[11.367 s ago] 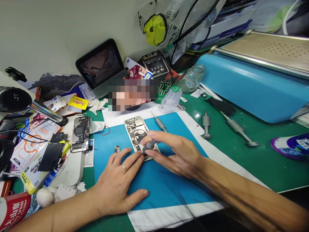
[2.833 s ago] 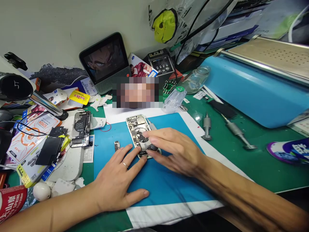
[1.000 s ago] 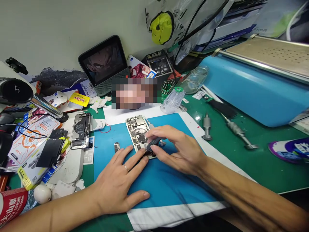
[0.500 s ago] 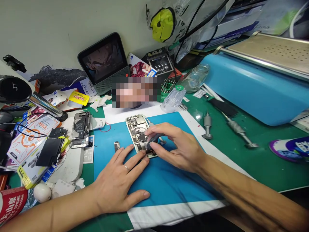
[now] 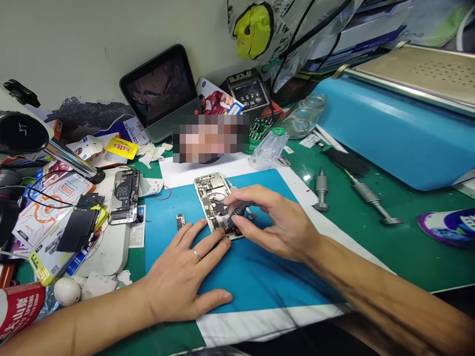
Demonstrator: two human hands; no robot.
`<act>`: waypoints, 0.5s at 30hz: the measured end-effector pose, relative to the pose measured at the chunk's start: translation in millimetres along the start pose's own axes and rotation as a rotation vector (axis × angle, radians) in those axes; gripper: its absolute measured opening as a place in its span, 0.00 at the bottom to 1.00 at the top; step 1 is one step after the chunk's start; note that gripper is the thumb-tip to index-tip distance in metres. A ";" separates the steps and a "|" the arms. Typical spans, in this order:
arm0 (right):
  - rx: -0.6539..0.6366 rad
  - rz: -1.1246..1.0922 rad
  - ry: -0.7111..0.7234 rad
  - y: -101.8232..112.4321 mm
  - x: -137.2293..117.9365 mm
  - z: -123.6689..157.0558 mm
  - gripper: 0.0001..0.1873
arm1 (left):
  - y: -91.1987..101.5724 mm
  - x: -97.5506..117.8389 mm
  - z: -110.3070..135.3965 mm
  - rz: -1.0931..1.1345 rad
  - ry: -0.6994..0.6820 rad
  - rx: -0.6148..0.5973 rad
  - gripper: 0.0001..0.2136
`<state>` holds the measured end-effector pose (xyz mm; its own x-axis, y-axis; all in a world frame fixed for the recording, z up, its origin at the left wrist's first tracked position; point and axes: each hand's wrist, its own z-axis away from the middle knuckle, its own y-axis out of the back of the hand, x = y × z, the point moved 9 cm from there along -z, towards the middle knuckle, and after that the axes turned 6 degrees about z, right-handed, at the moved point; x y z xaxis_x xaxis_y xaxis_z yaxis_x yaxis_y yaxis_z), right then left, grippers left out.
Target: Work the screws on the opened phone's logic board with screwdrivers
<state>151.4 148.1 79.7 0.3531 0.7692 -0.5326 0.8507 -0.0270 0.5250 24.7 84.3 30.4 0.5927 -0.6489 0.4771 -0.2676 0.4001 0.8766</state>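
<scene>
An opened phone with its insides showing lies on a blue mat. My right hand pinches a small dark screwdriver, its tip down on the phone's lower end. My left hand lies flat on the mat with fingers spread. Its fingertips press the phone's lower left edge, and a ring sits on one finger. A tiny loose part rests on the mat left of the phone.
A second opened phone lies to the left among boxes and black parts. Behind stand a small screen, a glass jar and a bit holder. Two metal tools lie on the green mat beside a large blue machine.
My right hand's grip shifted from lying over the grey handle to a pinch with the screwdriver tilted onto the phone's lower end. The left hand stayed in place.
</scene>
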 end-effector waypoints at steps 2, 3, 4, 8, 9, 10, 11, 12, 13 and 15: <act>0.000 0.007 0.001 0.2 -0.2 -0.3 0.26 | 0.1 -0.1 0.1 0.005 -0.004 0.001 0.37; 0.000 0.009 0.002 0.4 -0.2 -0.5 0.25 | 0.1 -0.3 0.4 0.005 -0.004 0.004 0.37; -0.002 0.009 0.002 0.5 0.0 -0.7 0.25 | 0.1 -0.7 0.8 0.006 -0.003 0.009 0.37; -0.001 0.009 0.006 1.6 -0.2 -1.0 0.25 | 1.1 -1.7 2.3 0.009 -0.007 0.051 0.38; 0.000 0.010 0.003 1.8 -0.1 -1.0 0.25 | 1.3 -1.4 2.5 0.009 -0.014 0.058 0.38; 0.001 0.011 -0.002 2.0 0.2 -1.0 0.26 | 1.2 -1.2 2.6 0.007 -0.019 0.060 0.39; 0.002 0.009 -0.006 2.0 0.5 -0.9 0.26 | 1.3 -0.9 2.6 0.005 -0.024 0.062 0.39; 0.001 0.006 -0.012 1.8 0.9 -0.8 0.26 | 1.3 -0.8 2.5 0.002 -0.025 0.061 0.39; 0.001 0.002 -0.014 1.5 1.2 -0.6 0.27 | 1.1 -1.0 2.4 -0.001 -0.023 0.056 0.39; 0.002 -0.004 -0.012 0.7 1.3 -0.3 0.27 | 0.8 -1.5 2.2 -0.009 -0.014 0.047 0.38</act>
<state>152.3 149.2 79.6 0.3542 0.7618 -0.5424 0.8530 -0.0255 0.5213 21.9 84.2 30.6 0.5846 -0.6617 0.4694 -0.2975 0.3634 0.8829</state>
